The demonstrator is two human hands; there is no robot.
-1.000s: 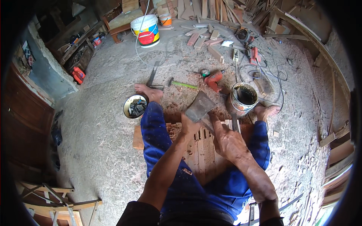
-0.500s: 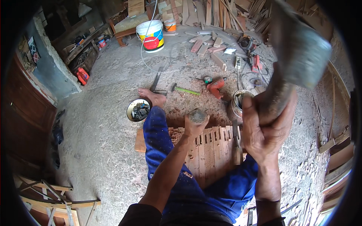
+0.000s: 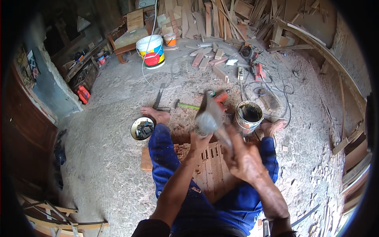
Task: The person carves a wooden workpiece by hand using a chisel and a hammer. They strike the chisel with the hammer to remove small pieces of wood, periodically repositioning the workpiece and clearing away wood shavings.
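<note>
I sit on the floor in blue trousers with a carved wooden panel (image 3: pixel 211 173) lying between my legs. My left hand (image 3: pixel 199 141) is a fist held upright on the panel's far edge, closed round a carving tool that is mostly hidden inside it. My right hand (image 3: pixel 244 160) grips the handle of a grey mallet (image 3: pixel 208 115). The mallet's blurred head is right above the left fist, at the tool's top end. My bare feet (image 3: pixel 157 115) rest on the dusty floor either side of the panel.
A metal bowl of small tools (image 3: pixel 142 128) sits by my left foot and a dirty paint can (image 3: pixel 249 114) by my right. A green-handled hammer (image 3: pixel 188 106), a red power tool (image 3: pixel 221 96), cables, a white bucket (image 3: pixel 151 50) and wood offcuts (image 3: pixel 215 55) lie beyond.
One second ago the mallet was low over the panel. Half a second ago my right hand had swung it up close to the camera. Now it is down on the left fist's tool.
</note>
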